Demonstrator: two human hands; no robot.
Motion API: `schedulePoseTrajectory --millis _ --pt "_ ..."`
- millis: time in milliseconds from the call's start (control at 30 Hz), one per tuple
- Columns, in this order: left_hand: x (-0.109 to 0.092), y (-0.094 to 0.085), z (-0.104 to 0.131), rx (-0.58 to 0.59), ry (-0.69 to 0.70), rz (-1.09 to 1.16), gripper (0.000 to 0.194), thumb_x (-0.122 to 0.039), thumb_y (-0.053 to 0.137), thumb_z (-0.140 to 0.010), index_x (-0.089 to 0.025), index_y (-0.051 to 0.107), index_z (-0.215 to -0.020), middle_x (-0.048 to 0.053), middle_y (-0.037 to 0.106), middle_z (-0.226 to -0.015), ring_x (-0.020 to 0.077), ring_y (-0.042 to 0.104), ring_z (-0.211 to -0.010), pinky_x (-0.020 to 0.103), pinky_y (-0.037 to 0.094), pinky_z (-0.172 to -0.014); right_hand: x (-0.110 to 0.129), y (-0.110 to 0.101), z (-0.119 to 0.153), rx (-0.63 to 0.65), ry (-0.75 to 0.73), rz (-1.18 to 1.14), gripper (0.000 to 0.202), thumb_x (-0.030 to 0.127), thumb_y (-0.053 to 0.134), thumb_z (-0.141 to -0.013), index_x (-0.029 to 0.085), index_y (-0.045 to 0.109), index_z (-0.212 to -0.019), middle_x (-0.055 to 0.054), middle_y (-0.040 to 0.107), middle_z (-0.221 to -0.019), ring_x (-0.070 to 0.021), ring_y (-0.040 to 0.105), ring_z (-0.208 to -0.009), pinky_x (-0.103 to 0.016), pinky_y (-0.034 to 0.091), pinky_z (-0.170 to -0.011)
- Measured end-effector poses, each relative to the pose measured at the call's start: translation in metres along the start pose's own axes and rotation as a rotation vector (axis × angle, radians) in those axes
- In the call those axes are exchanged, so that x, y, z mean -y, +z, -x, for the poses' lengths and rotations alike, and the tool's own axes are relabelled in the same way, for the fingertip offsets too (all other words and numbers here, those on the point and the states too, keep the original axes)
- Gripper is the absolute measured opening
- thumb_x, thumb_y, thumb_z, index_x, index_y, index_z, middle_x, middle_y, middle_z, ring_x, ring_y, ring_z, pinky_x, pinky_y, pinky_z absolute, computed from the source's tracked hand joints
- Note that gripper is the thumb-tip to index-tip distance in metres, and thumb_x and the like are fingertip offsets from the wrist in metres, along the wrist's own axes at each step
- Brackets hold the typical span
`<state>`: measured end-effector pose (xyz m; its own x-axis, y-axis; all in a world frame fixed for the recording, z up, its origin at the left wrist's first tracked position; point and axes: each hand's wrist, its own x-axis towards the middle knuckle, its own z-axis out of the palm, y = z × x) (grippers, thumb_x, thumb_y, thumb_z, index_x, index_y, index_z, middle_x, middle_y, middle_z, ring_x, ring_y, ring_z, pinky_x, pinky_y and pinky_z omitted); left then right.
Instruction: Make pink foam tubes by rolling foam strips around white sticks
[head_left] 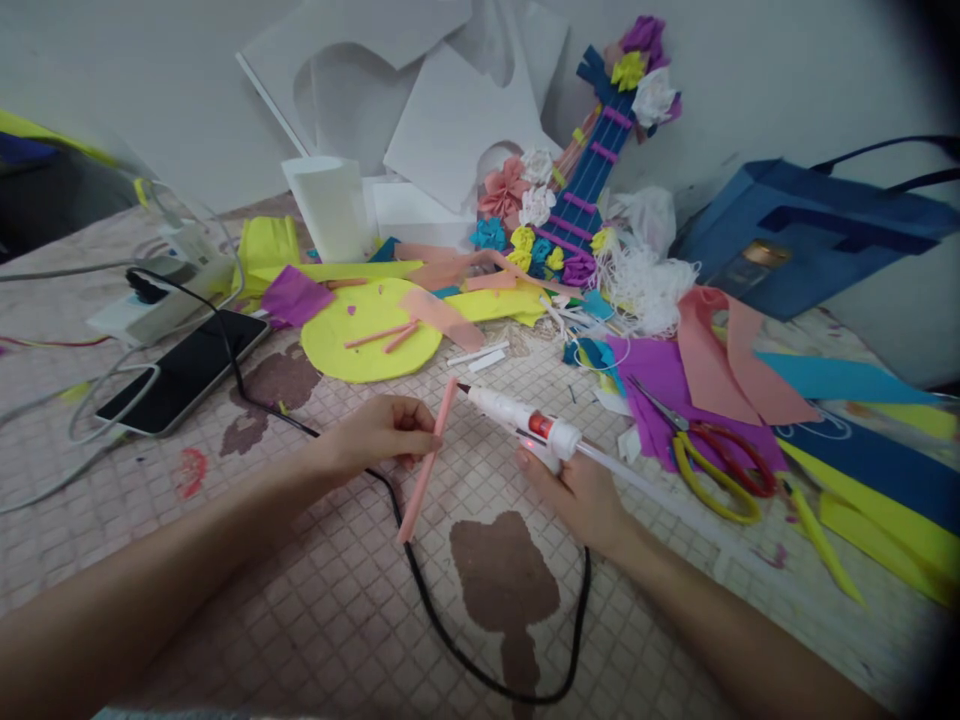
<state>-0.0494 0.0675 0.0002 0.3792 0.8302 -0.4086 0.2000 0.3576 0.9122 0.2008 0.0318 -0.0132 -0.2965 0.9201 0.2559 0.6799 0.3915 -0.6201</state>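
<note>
At centre frame the left hand [382,432] pinches a pink paper stick [427,462], fingers closed; just right, the right hand [577,495] grips a white glue gun [525,418], its nozzle at the stick's top

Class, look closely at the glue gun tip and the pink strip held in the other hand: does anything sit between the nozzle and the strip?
Nothing visible does. The right hand aims the glue gun so that its nozzle sits right beside the top end of the pink strip, which the left hand holds upright. The black cord runs below, under the strip.
</note>
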Motion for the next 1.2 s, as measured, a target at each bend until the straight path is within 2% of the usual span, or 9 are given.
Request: schedulePoseTrajectory --millis 167,333,533,833,1033,1200 --pt "-0.0040 -0.0010 0.0015 -0.016 -0.001 0.003 0.021 -0.028 0.072 -0.062 -0.014 0.057 -0.066 -0.002 0.060 -0.058 0.0074 0.051 -0.049 0.019 0.039 -0.049 -0.0005 0.0000 -0.0007 0.045 -0.020 -0.012 0.021 0.037 0.048 -0.088 0.019 0.051 -0.078 0.000 0.055 -0.066 -0.0149 0.053 -0.060 -0.026 0.041 -0.057" --pt "-0.0043 -0.0042 0.0003 -0.025 0.002 -0.016 0.021 -0.028 0.072 -0.063 -0.014 0.057 -0.066 -0.002 0.059 -0.056 0.0074 0.051 -0.048 0.019 0.039 -0.047 0.0021 -0.0003 0.0008 0.101 -0.040 -0.024 0.020 0.037 0.047 -0.089 0.019 0.053 -0.082 -0.003 0.059 -0.074 -0.0170 0.057 -0.068 -0.027 0.043 -0.061" --pt "-0.0042 -0.0043 0.0003 -0.013 -0.007 -0.018 0.021 -0.027 0.073 -0.062 -0.014 0.057 -0.065 -0.003 0.058 -0.056 0.0070 0.050 -0.049 0.018 0.039 -0.047 -0.0003 0.0018 0.0006 0.034 0.020 0.017 0.024 0.041 0.049 -0.087 0.019 0.052 -0.079 0.000 0.055 -0.063 -0.0152 0.053 -0.057 -0.026 0.040 -0.053" --pt "-0.0059 -0.0059 0.0010 -0.004 0.017 -0.035 0.021 -0.028 0.073 -0.064 -0.014 0.058 -0.066 -0.002 0.059 -0.056 0.0072 0.050 -0.049 0.019 0.038 -0.047 0.0060 -0.0010 -0.0010 0.086 -0.087 -0.014 0.020 0.037 0.049 -0.088 0.019 0.055 -0.083 -0.003 0.060 -0.076 -0.0169 0.057 -0.068 -0.027 0.043 -0.061" --pt "-0.0055 -0.0072 0.0002 0.008 0.018 -0.042 0.021 -0.029 0.073 -0.064 -0.014 0.058 -0.066 -0.002 0.059 -0.058 0.0072 0.050 -0.048 0.019 0.039 -0.048 0.0045 0.0003 -0.0011 0.077 -0.037 -0.030 0.021 0.038 0.048 -0.088 0.019 0.056 -0.091 -0.003 0.062 -0.079 -0.0182 0.059 -0.073 -0.028 0.045 -0.064" --pt "-0.0050 -0.0091 -0.0013 0.001 0.030 -0.048 0.021 -0.029 0.072 -0.064 -0.014 0.059 -0.068 0.000 0.062 -0.061 0.0083 0.052 -0.051 0.020 0.041 -0.050 0.0060 -0.0001 -0.0008 0.106 -0.084 -0.014 0.022 0.039 0.048 -0.088 0.019 0.054 -0.082 -0.002 0.059 -0.075 -0.0165 0.056 -0.067 -0.027 0.043 -0.061"
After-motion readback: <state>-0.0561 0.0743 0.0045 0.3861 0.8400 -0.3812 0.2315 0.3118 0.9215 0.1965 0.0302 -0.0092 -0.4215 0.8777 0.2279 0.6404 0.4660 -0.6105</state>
